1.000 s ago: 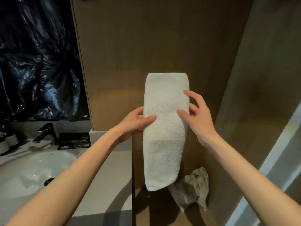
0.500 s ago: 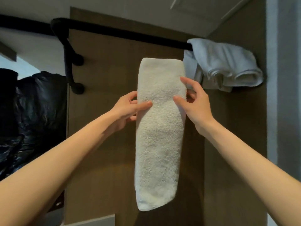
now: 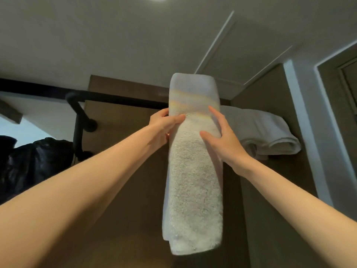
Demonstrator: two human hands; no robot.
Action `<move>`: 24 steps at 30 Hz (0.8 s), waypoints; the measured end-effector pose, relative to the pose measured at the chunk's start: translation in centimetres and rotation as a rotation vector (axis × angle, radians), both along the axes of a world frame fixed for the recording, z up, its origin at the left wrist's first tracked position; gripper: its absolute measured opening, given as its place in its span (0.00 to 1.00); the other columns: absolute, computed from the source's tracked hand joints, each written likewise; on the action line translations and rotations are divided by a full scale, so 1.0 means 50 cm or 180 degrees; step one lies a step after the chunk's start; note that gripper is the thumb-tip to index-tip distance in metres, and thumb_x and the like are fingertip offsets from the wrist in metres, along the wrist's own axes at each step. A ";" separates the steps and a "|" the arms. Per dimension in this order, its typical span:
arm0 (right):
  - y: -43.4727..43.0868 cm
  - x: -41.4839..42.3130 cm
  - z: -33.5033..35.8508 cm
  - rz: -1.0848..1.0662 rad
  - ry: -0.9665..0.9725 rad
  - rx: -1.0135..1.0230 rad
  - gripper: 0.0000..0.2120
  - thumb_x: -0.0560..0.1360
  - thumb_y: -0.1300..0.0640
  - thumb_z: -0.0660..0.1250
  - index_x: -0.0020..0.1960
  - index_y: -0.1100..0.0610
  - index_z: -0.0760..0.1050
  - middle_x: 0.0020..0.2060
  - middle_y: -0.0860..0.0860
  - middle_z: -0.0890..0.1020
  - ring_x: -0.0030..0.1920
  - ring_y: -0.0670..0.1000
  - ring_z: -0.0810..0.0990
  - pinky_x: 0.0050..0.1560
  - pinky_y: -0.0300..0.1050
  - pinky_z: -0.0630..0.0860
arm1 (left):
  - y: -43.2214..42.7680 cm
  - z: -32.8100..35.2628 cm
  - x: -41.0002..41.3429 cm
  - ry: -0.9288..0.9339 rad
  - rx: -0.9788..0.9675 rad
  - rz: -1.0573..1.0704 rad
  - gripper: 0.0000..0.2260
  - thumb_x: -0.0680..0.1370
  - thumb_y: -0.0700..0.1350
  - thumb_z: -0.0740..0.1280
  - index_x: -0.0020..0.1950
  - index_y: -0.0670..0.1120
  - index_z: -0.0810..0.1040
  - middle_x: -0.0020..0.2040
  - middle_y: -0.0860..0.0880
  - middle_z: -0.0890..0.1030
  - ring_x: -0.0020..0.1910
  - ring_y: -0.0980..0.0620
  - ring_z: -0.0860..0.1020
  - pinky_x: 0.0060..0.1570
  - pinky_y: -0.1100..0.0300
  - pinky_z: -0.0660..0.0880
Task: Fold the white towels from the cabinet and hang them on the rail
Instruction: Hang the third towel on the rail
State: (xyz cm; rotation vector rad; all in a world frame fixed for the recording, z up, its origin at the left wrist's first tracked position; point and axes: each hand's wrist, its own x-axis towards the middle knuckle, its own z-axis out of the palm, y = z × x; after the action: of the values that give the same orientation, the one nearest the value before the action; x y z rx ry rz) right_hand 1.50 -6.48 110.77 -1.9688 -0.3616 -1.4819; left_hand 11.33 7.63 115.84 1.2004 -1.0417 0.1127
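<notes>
A white towel [image 3: 193, 180], folded into a long narrow strip, hangs vertically in front of me. My left hand [image 3: 164, 126] grips its left edge and my right hand [image 3: 222, 140] grips its right edge, both near the upper third. The towel's top end stands above the black rail [image 3: 119, 100], which runs across the wooden wall and passes behind the towel. A second white towel [image 3: 264, 132] is draped in loose folds over the rail's right end, just right of my right hand.
The rail's curved black bracket [image 3: 78, 122] is fixed to the wooden wall panel [image 3: 119, 120] at the left. Black plastic sheeting [image 3: 32, 161] covers the lower left. A white door frame [image 3: 301, 105] stands at the right, with the ceiling overhead.
Both hands have lifted the folded towel upward, from sink level to the rail. Its top end now rises above the rail, and the view has tilted up toward the ceiling.
</notes>
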 end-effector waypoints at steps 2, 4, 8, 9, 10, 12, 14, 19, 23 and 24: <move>-0.017 0.005 0.008 -0.0055 -0.0024 -0.0016 0.29 0.80 0.55 0.64 0.77 0.44 0.56 0.72 0.40 0.62 0.67 0.36 0.59 0.65 0.38 0.60 | -0.016 0.027 -0.002 -0.0031 -0.0152 0.0015 0.21 0.73 0.40 0.73 0.66 0.44 0.75 0.58 0.45 0.81 0.56 0.44 0.80 0.58 0.46 0.76; -0.036 0.008 0.028 -0.0122 -0.0127 0.0004 0.28 0.80 0.55 0.64 0.77 0.46 0.57 0.71 0.40 0.64 0.68 0.39 0.62 0.64 0.37 0.62 | -0.037 0.053 -0.008 -0.0007 -0.0271 0.0180 0.23 0.73 0.40 0.74 0.66 0.43 0.74 0.58 0.46 0.81 0.56 0.45 0.80 0.58 0.49 0.76; -0.069 0.019 0.098 -0.0082 -0.0381 0.0358 0.26 0.79 0.58 0.65 0.75 0.52 0.63 0.71 0.48 0.69 0.66 0.43 0.68 0.63 0.34 0.65 | -0.080 0.102 -0.018 -0.0424 -0.0334 0.0554 0.21 0.75 0.43 0.72 0.66 0.40 0.73 0.58 0.46 0.80 0.52 0.48 0.80 0.51 0.56 0.77; -0.078 0.025 0.118 -0.0030 -0.0423 0.0466 0.25 0.79 0.59 0.65 0.75 0.52 0.64 0.70 0.50 0.70 0.64 0.43 0.69 0.61 0.34 0.66 | -0.087 0.114 -0.019 -0.0491 -0.0316 0.0602 0.21 0.76 0.43 0.71 0.66 0.39 0.73 0.58 0.45 0.80 0.51 0.48 0.80 0.50 0.57 0.77; -0.088 0.034 0.138 0.0050 -0.0444 0.0537 0.25 0.79 0.59 0.65 0.74 0.53 0.65 0.69 0.51 0.71 0.62 0.44 0.70 0.59 0.33 0.67 | -0.095 0.127 -0.019 -0.0521 -0.0301 0.0637 0.19 0.77 0.44 0.70 0.65 0.39 0.73 0.59 0.44 0.79 0.51 0.47 0.80 0.48 0.58 0.77; -0.108 0.051 0.177 0.0177 -0.0479 0.0582 0.24 0.79 0.60 0.66 0.74 0.54 0.66 0.70 0.53 0.71 0.65 0.47 0.71 0.55 0.30 0.67 | -0.108 0.147 -0.019 -0.0488 -0.0296 0.0677 0.18 0.78 0.45 0.68 0.65 0.38 0.73 0.60 0.41 0.79 0.51 0.45 0.79 0.48 0.58 0.76; -0.129 0.067 0.218 0.0029 -0.0546 0.0492 0.24 0.79 0.59 0.66 0.73 0.55 0.67 0.71 0.53 0.69 0.68 0.50 0.70 0.52 0.28 0.65 | -0.120 0.162 -0.013 -0.0446 -0.0240 0.0743 0.19 0.79 0.47 0.67 0.65 0.38 0.73 0.59 0.42 0.79 0.51 0.45 0.79 0.48 0.57 0.76; -0.164 0.108 0.308 -0.0531 -0.0635 0.0190 0.23 0.79 0.58 0.65 0.73 0.56 0.68 0.71 0.55 0.71 0.70 0.55 0.68 0.64 0.37 0.62 | -0.130 0.157 0.026 -0.1084 -0.0308 0.0844 0.16 0.76 0.40 0.70 0.63 0.41 0.76 0.55 0.44 0.81 0.45 0.53 0.81 0.38 0.67 0.79; -0.176 0.157 0.354 -0.0507 -0.0567 0.0092 0.21 0.79 0.57 0.65 0.71 0.57 0.69 0.70 0.54 0.71 0.71 0.54 0.68 0.66 0.37 0.60 | -0.144 0.138 0.065 -0.1652 -0.0369 0.1295 0.26 0.66 0.48 0.77 0.62 0.53 0.75 0.56 0.51 0.79 0.52 0.60 0.80 0.50 0.63 0.79; -0.177 0.167 0.362 -0.0488 -0.0526 0.0097 0.21 0.79 0.56 0.65 0.71 0.56 0.70 0.69 0.54 0.72 0.70 0.54 0.69 0.65 0.37 0.62 | -0.147 0.136 0.075 -0.1853 -0.0145 0.1711 0.33 0.62 0.55 0.76 0.66 0.54 0.73 0.64 0.50 0.76 0.62 0.55 0.76 0.60 0.56 0.75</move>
State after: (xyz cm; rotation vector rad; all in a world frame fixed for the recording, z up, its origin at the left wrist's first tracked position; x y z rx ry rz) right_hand 9.85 -15.34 128.87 -1.8910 -0.2612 -1.7435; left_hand 15.09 0.27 122.64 1.4186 -1.1727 0.9453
